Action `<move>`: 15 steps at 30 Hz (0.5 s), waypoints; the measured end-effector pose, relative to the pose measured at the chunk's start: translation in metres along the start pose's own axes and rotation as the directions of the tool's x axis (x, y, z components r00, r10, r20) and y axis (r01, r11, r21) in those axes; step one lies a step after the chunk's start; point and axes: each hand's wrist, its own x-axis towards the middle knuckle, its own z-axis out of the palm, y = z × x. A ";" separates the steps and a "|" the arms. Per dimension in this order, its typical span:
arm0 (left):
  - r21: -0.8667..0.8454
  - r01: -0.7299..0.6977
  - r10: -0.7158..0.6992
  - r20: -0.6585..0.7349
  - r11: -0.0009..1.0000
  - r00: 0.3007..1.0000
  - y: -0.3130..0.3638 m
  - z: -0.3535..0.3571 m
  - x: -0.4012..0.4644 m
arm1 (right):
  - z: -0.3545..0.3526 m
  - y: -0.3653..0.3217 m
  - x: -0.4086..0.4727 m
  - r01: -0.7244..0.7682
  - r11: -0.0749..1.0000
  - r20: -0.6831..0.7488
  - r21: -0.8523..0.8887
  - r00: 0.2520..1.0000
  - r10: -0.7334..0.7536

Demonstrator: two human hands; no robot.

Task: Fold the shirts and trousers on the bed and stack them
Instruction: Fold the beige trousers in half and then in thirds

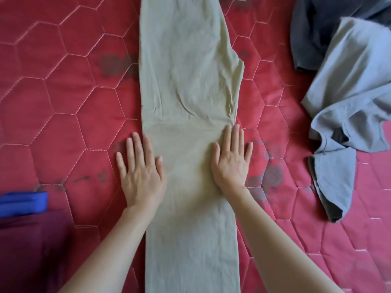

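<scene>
Trousers [190, 81], pale green, folded leg over leg, lying as a long strip from 12 to 6 o'clock across the middle of the red quilted bed [63, 92]
At 8 o'clock: blue cloth [23, 201] sitting on maroon cloth [31, 240], probably a finished stack
Left hand [141, 172] lying flat, fingers spread, straddling the strip's left edge; right hand [231, 161] pressing flat on its right edge, seemingly smoothing the fabric ahead of the next fold
At 2 to 3 o'clock: dark grey garment [313, 28] and light grey shirt [347, 85] lying crumpled, well apart, awaiting folding
</scene>
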 end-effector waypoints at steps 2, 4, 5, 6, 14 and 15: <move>-0.008 0.028 -0.028 0.008 1.000 1.000 0.002 -0.007 0.002 | -0.005 0.008 -0.004 -0.124 0.992 0.015 0.004 0.992 0.124; -0.020 -0.037 0.036 -0.030 0.999 0.999 0.009 -0.016 0.015 | -0.016 0.002 0.002 -0.112 0.993 -0.050 0.047 0.992 0.114; -0.019 -0.109 0.108 -0.060 0.994 0.992 0.015 -0.020 0.027 | -0.022 -0.006 0.010 -0.037 0.996 -0.101 0.076 0.994 0.045; -0.005 -0.191 0.190 -0.088 0.982 0.978 0.023 -0.024 0.042 | -0.027 -0.017 0.021 0.064 0.993 -0.136 0.097 0.989 -0.051; 0.141 -0.195 0.192 0.035 0.971 0.981 0.062 -0.012 0.164 | -0.018 -0.099 0.144 0.362 0.931 0.069 0.042 0.929 -0.365; 0.143 -0.198 0.197 0.021 0.970 0.980 0.059 -0.009 0.163 | -0.014 -0.097 0.146 0.373 0.927 0.063 0.020 0.925 -0.374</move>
